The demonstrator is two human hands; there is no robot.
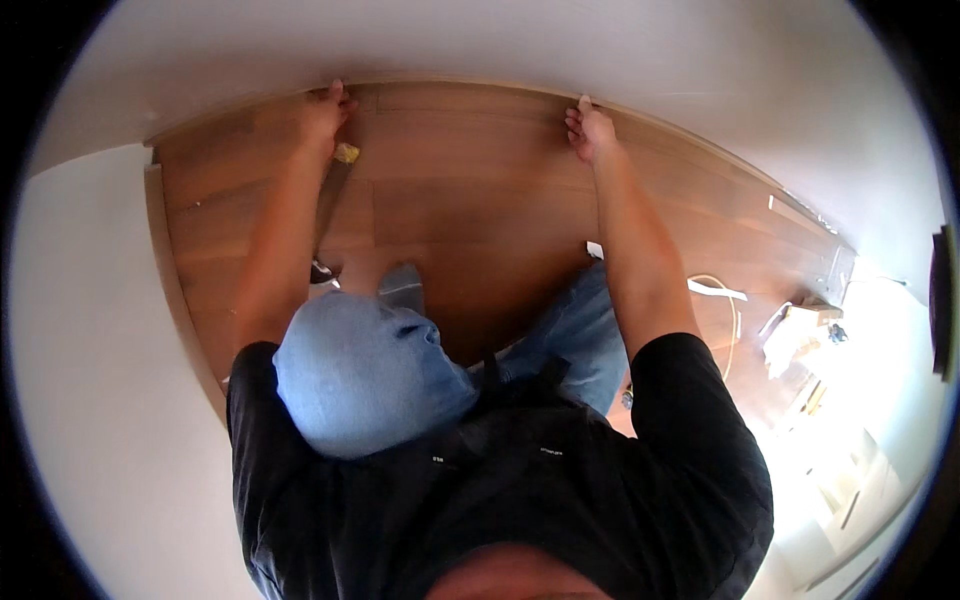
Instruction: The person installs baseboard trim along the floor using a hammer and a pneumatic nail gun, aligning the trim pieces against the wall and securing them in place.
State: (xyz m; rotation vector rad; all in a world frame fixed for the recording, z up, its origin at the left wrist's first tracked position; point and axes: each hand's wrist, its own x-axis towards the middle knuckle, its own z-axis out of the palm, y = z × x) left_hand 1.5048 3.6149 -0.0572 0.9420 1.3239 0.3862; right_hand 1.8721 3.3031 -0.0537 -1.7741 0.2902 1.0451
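Observation:
A thin wood-toned skirting strip (pixel 450 80) runs along the foot of the white wall, where it meets the brown plank floor. My left hand (pixel 327 115) is at the strip on the left, fingers curled and tips against it. Farther right, my right hand (pixel 592 132) has its fingers bent, with one fingertip pressed to the strip at the wall. Beside my left forearm lies a long, flat, dark tool (pixel 334 190) with a yellow end (pixel 346 153). A dark handle-like piece (pixel 322 272) shows near my knee; the forearm partly covers this area.
On the left, a wood-toned strip (pixel 158 215) edges the floor along another white wall (pixel 85 300). A white scrap (pixel 594 249) lies by my right forearm. Farther right are a yellow cord loop (pixel 731 340), a white strip (pixel 716 290) and a cardboard box (pixel 815 315) with loose items.

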